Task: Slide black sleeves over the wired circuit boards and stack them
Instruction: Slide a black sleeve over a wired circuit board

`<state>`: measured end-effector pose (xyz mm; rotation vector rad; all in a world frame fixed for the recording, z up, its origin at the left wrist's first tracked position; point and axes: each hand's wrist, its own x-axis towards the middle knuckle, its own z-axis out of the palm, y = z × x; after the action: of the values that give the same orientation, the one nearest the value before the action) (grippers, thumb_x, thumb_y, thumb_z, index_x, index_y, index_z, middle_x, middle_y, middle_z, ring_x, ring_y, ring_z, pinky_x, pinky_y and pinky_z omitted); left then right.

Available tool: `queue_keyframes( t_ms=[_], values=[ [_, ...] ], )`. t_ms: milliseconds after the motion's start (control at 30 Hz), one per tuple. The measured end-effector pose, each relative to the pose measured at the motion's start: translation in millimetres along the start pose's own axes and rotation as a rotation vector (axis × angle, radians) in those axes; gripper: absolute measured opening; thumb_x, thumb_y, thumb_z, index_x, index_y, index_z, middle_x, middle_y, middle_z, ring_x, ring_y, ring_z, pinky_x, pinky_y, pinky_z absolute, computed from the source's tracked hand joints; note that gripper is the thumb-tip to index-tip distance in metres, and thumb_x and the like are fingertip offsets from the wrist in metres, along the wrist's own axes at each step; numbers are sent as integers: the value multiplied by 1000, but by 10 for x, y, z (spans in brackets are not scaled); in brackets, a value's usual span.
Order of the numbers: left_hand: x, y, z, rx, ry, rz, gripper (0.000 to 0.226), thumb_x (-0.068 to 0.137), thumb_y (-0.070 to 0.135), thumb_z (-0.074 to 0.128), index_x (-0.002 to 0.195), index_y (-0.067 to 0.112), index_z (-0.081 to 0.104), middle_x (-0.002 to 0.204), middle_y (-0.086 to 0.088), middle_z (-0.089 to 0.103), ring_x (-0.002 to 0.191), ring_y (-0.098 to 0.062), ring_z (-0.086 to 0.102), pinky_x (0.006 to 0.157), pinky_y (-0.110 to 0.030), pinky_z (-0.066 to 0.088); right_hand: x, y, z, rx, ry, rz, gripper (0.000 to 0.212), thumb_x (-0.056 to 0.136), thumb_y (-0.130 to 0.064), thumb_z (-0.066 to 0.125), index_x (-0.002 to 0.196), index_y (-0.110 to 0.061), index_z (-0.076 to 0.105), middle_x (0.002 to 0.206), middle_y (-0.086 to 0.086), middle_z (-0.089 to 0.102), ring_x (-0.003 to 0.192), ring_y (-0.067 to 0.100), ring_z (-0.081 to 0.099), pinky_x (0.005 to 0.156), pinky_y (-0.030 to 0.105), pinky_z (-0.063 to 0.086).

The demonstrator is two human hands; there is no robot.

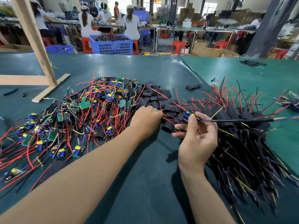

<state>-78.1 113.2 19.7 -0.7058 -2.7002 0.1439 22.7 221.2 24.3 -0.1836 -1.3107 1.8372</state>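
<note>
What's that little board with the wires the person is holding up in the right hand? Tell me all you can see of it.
The wired circuit board is small, with a blue block and a yellow part on it. The right hand pinches it between thumb and fingers, just above the pile of black sleeves. A dark, thin cable with purple and yellow strands runs from it to the right, roughly level, and red wires trail to the left. No sleeve covers the board yet.

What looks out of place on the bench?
A few black sleeves have strayed from the sleeve pile: one lies alone just past it, two bits sit far left by the wooden stand, and a small clump lies at the far right edge. Nothing looks damaged.
</note>
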Motion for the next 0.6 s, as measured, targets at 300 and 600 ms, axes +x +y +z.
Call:
queue_keyframes(
  t_ms=[300,600],
  values=[
    [-219,-121,-139,46,142,210,5,72,13,67,72,9,63,73,-7,66,70,-29,62,59,-32,42,2,6,-27,-20,2,48,12,99,-8,56,98,-20,57,105,28,59,53,17,60,41,24,48],
    [-1105,-483,-214,-380,-10,135,14,85,24,62,90,11,65,97,-3,67,93,-25,61,85,-41,48,-97,22,95,25,-87,37,12,99,-12,46,105,-22,50,93,8,55,57,18,60,43,25,48]
  ],
)
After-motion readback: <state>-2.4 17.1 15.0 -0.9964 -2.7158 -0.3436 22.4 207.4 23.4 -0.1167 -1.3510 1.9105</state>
